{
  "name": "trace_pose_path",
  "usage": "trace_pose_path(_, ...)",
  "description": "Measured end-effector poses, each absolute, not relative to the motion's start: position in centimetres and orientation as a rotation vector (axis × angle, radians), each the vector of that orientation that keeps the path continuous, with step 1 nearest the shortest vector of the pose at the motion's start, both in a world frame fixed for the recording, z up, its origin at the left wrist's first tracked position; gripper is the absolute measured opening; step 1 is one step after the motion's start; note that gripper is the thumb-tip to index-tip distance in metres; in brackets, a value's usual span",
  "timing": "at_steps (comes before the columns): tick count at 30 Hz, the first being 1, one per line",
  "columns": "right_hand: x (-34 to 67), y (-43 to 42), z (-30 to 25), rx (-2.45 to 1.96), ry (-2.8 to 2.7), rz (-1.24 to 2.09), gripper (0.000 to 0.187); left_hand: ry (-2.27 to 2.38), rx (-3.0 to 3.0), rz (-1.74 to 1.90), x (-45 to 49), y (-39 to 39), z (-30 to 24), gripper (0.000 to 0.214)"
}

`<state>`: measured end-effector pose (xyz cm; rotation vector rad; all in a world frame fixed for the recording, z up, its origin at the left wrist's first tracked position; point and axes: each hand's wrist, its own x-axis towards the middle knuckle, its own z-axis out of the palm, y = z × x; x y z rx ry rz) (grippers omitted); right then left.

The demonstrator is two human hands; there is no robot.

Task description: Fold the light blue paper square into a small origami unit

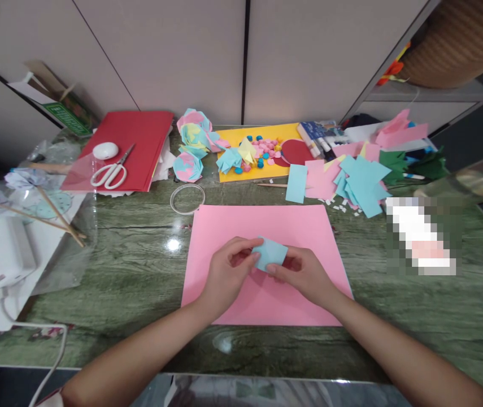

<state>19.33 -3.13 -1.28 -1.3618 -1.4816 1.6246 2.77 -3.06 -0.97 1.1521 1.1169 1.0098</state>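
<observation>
Between my two hands is a small piece of light blue paper (272, 254), held just above a large pink sheet (262, 302). My left hand (229, 268) pinches its left edge between thumb and fingers. At the right side, my right hand (304, 274) grips it with the thumb in front and the fingers behind. Whether the paper is folded is hard to make out. Beyond the sheet lie a light blue paper rectangle (296, 183) and a heap of light blue cut pieces (364, 183) beside pink ones (321, 180).
White-handled scissors (112, 174) rest on red paper (139, 135) at the back left. A roll of tape (187, 199) lies near the pink sheet's far left corner. Yellow paper (233, 172) carries small folded bits. A white cable (61, 345) crosses the table's left front edge.
</observation>
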Motion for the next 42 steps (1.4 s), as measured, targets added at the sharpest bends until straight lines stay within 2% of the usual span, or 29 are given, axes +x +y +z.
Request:
trace_pose_path(11, 19.3, -3.2, -0.8, -1.313, -1.518, 1.574, 0.017, 1.217, 1.093, 1.134, 1.8, -1.7, -0.7, 0.022)
trace_pose_path(19, 19.2, -3.2, -1.0, -1.282, -1.462, 1.622, 0.028, 1.129, 1.199, 1.059, 2.7, -3.1, -0.7, 0.02)
trace_pose_path(27, 19.2, -3.2, -1.0, -1.324, -1.561, 1.535, 0.018, 1.119, 1.282, 0.937, 2.7, -3.4, -0.7, 0.016)
trace_pose_path(31, 19.2, -3.3, -0.8, -1.395, -1.694, 1.452, 0.02, 1.144, 1.212, 0.885, 2.8, -3.4, -0.9, 0.01)
trace_pose_path(33, 19.1, -3.4, -0.9, -1.409, -1.75, 1.423, 0.018, 1.132, 1.143, 0.889, 2.8, -3.3, -1.0, 0.013)
trace_pose_path(38, 19.1, -3.5, -1.1, -1.424, -1.829, 1.384, 0.019, 1.058, 1.012, 0.89, 2.7, -2.9, -1.2, 0.04)
trace_pose_path(42, 19.1, -3.6, -1.2, -1.45, -1.842, 1.407, 0.02, 1.059, 0.999, 0.809, 2.3, -2.7, -1.4, 0.023)
